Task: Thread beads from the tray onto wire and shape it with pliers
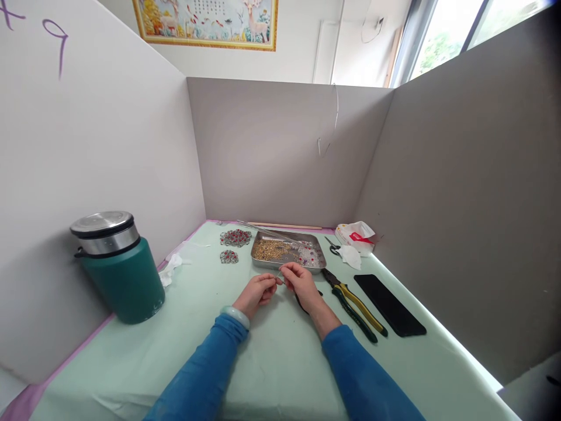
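Note:
My left hand (pixel 259 292), with a pale bangle (pixel 235 316) at its wrist, is closed in a pinch just in front of the metal tray (pixel 289 267). My right hand (pixel 300 283) pinches close beside it, the fingertips nearly meeting. A thin, wire-like piece shows between the fingertips, too small to make out fully. Gold beads (pixel 272 249) fill the tray's left part, clear and red beads (pixel 308 256) its right part. Left of the tray lie a larger pile (pixel 235 237) and a smaller pile (pixel 229 256) of red and silver pieces. A dark tool lies partly hidden under my right hand.
Yellow-green pliers (pixel 360 309) and a black phone-like slab (pixel 390 305) lie at right. Behind them are scissors (pixel 333 248) and a tissue pack (pixel 356 236). A green flask (pixel 123 275) and crumpled tissue (pixel 170 269) stand at left. Grey panels (pixel 284 152) enclose the table.

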The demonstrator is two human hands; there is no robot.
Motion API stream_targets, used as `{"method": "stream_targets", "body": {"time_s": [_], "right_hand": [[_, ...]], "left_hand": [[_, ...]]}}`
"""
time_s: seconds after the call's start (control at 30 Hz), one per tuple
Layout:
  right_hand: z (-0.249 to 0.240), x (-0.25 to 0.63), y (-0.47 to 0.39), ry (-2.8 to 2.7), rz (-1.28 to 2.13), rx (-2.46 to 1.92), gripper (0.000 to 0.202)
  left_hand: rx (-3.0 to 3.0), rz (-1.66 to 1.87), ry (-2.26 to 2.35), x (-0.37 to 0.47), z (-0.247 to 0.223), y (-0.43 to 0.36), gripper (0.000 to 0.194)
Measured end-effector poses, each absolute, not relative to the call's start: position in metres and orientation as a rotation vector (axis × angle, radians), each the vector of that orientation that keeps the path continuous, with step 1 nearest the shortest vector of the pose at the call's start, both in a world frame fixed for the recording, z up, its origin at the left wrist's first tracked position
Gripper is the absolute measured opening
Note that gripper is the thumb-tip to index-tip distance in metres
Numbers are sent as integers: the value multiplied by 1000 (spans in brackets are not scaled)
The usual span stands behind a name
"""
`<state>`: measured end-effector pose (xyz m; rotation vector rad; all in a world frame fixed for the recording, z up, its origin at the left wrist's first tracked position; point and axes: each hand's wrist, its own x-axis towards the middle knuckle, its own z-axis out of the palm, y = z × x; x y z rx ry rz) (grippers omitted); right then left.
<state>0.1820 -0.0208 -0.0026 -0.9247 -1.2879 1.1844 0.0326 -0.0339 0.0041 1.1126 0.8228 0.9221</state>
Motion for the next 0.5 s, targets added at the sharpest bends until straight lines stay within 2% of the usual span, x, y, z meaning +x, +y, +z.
{"method": "stream_targets", "body": {"time_s": [0.5], "right_hand": [[-6,178,-20,-1451,991,-962,26]], "left_hand": [[1173,1001,1016,37,7,-36,11]]}}
